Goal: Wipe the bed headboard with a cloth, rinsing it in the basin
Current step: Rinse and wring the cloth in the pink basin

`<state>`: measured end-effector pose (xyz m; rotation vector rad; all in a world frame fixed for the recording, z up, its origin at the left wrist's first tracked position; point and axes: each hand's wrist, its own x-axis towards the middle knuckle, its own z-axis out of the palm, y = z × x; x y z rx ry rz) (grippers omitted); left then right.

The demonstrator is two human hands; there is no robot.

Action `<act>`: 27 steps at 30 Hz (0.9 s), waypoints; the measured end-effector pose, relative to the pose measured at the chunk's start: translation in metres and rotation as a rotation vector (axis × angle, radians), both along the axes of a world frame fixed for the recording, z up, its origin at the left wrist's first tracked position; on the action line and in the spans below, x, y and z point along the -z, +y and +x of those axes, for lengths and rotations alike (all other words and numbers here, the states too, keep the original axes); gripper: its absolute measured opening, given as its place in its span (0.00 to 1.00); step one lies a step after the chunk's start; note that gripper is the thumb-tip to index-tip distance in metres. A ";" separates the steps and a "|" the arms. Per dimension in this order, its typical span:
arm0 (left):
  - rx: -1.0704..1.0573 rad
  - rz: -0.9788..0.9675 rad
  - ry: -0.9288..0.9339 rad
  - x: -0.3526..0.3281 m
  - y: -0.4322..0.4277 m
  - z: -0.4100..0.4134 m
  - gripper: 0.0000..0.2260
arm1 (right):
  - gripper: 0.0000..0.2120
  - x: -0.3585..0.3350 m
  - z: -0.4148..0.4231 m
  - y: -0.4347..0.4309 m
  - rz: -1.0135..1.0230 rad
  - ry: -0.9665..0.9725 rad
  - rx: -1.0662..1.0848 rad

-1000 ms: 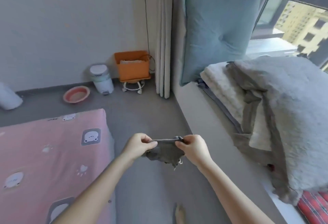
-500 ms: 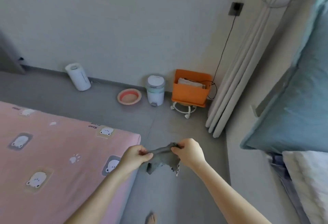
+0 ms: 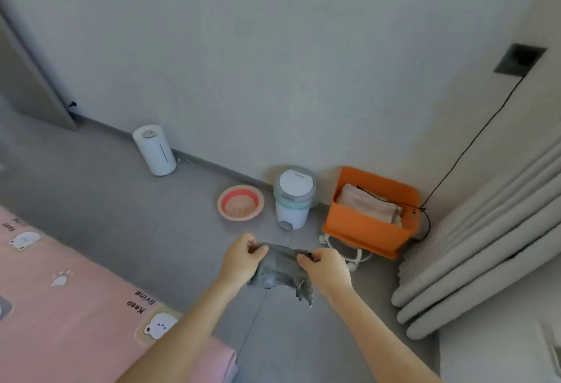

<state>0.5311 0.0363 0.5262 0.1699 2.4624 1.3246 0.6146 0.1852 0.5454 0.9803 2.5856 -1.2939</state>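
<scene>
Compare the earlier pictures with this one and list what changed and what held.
The view swung left, off the window, the blue cushion and the blankets, toward the wall; the pink basin, white bin and orange box now sit closer ahead. Unchanged: left hand and right hand keep their grip on the grey cloth, stretched between them.

both hands (image 3: 241,259) (image 3: 326,270) fwd, fingers pinched shut
</scene>
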 end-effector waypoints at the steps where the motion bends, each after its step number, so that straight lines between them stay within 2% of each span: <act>1: -0.010 -0.034 0.014 0.002 0.010 -0.022 0.15 | 0.23 0.004 -0.024 0.013 0.001 -0.008 -0.011; 5: -0.058 -0.123 0.030 0.013 0.041 -0.106 0.16 | 0.21 0.027 -0.127 0.056 -0.026 -0.010 -0.075; 9: -0.071 -0.108 -0.043 0.031 0.054 -0.183 0.15 | 0.15 0.058 -0.226 0.079 -0.115 -0.035 -0.103; 14: 0.025 -0.331 -0.088 0.068 0.042 -0.280 0.09 | 0.09 0.101 -0.340 0.093 -0.166 -0.064 -0.130; 16: 0.012 -0.370 -0.111 0.092 0.037 -0.327 0.13 | 0.07 0.123 -0.388 0.095 -0.156 -0.075 -0.124; 19: -0.047 -0.339 -0.210 0.137 0.038 -0.393 0.15 | 0.08 0.165 -0.459 0.098 -0.141 -0.102 -0.134; 27: -0.347 -0.172 -0.416 0.271 0.059 -0.531 0.08 | 0.10 0.294 -0.612 0.105 -0.180 -0.192 -0.145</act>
